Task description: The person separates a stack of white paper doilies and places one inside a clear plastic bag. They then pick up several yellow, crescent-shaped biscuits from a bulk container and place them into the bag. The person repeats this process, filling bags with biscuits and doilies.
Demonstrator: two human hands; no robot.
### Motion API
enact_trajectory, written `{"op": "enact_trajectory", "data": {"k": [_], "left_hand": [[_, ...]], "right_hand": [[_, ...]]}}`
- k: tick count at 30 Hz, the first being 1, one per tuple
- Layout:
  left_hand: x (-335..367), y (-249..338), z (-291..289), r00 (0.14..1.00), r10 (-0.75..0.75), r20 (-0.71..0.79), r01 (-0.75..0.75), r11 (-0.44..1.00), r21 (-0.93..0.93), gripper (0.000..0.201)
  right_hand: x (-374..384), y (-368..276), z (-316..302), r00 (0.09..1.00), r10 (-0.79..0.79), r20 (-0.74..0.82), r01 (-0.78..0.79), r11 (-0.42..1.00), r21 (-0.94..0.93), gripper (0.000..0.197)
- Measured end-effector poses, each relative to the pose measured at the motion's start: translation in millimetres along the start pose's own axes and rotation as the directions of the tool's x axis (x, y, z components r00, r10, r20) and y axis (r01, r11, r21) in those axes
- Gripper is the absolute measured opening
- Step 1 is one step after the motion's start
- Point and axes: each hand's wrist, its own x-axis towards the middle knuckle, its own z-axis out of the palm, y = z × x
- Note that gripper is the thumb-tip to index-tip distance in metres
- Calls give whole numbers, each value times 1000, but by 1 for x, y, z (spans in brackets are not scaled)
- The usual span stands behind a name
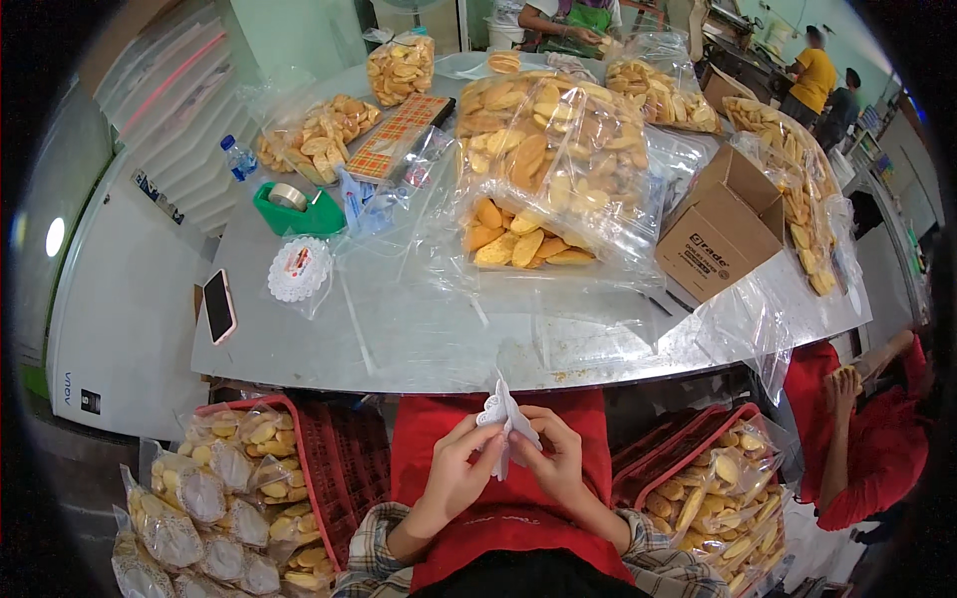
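1 fisheye view, worn on the person's head, looks down and forward, near the left hand (461, 463) and right hand (551, 460), across the metal table (264, 344) toward the green wall (289, 35).

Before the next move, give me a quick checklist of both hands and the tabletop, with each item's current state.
1. Left hand and right hand both gripping the white doily: ok.
2. Doily spread flat: not ok, it looks folded.
3. Phone well away from the table edge: not ok, it lies by the left edge.
4. Tape roll in the green dispenser: ok.
5. Big bag of baked goods sealed: cannot tell.
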Motion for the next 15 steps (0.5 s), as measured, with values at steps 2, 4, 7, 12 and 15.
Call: {"op": "enact_trajectory", "data": {"k": [2, 4, 7, 12, 15], "left_hand": [[-1, 0, -3, 999, -34, 17, 34, 999, 18, 10], [-1, -2, -5, 999, -49, 20, 49, 999, 18, 8], [-2, -6, -6, 999, -46, 6, 46, 999, 5, 6], [0, -3, -7, 998, -56, 19, 56, 998, 41, 6], [-2, -8, -4, 999, -28, -47, 27, 1000, -14, 7]], "right_hand": [[-1, 1, 0, 1000, 16, -1, -16, 1000, 8, 9], [-2, 0, 0, 999, 53, 6, -53, 998, 39, 9], [-2, 3, 1, 998, 69, 12, -70, 994, 80, 9], [-4, 0, 1, 993, 116, 15, -117, 978, 171, 8], [-4, 1, 2, 993, 120, 21, -122, 979, 161, 8]]}}
